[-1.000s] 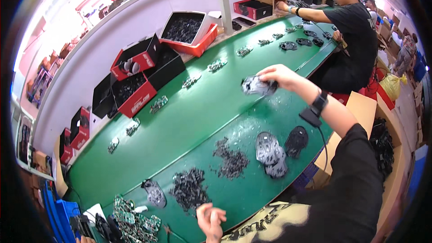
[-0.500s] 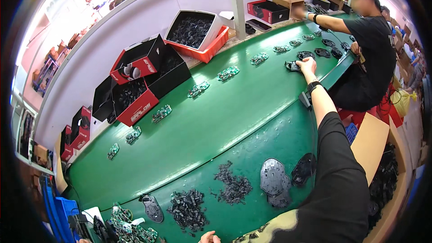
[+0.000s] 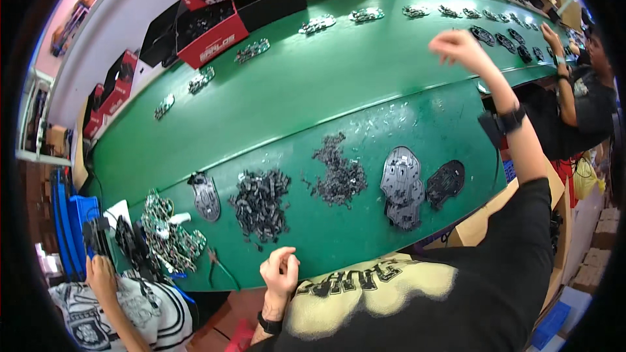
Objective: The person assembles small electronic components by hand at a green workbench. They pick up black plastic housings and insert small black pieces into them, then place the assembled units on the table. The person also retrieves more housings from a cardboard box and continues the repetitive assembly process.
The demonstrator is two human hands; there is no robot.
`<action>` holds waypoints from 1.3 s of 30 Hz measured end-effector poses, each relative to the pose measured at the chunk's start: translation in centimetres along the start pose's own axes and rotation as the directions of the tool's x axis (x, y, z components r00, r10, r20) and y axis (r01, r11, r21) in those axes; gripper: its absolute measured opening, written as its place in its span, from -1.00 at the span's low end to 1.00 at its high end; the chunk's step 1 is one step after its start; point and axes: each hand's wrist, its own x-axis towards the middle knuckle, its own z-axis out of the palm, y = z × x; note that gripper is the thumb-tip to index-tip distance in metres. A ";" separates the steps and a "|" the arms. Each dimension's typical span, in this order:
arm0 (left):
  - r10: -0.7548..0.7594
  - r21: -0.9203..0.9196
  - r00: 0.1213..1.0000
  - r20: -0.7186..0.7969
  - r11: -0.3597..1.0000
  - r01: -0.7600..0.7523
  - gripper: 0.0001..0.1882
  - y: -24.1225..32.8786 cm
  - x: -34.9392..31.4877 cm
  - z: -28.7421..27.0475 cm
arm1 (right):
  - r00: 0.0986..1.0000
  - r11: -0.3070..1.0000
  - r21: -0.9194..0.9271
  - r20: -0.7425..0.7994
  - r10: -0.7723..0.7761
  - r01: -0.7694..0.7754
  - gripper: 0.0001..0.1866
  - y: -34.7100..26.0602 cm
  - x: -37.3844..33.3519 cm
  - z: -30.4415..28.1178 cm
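- Pulled back from the far row of parts, the right hand (image 3: 458, 46) now hangs curled above the green bench (image 3: 274, 104), apparently empty.
- Left hand (image 3: 280, 271), loosely fisted, rests on the near edge, just beside the small black parts (image 3: 259, 199).

Assembly workshop: green conveyor belt (image 3: 274, 101), parts

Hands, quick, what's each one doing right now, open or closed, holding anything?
Left hand: curled shut at the green table's near edge; contents cannot be told.
Right hand: loosely closed, raised above the table, nothing visible in it.
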 end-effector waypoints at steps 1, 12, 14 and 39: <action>0.009 0.011 0.999 0.042 1.000 -0.010 -0.87 0.1 -0.1 -0.3 | 0.978 0.998 -0.030 0.203 -0.055 0.063 -0.66 -3.4 -3.1 2.6; 0.408 -0.126 0.888 0.211 0.913 -0.389 -0.81 3.6 4.1 0.7 | 0.738 0.758 -0.289 0.577 -0.350 0.585 -0.64 -6.6 -13.1 12.4; 0.392 -0.246 0.891 0.230 0.909 -0.337 -0.82 3.9 4.7 1.4 | 0.792 0.811 -0.341 0.566 -0.227 0.476 -0.71 -7.3 -13.0 12.1; -0.322 -0.820 0.940 -0.113 0.564 0.094 -0.70 1.5 4.6 -1.9 | 0.968 0.976 -0.037 -0.125 -0.216 0.213 -0.76 -9.1 -6.8 22.3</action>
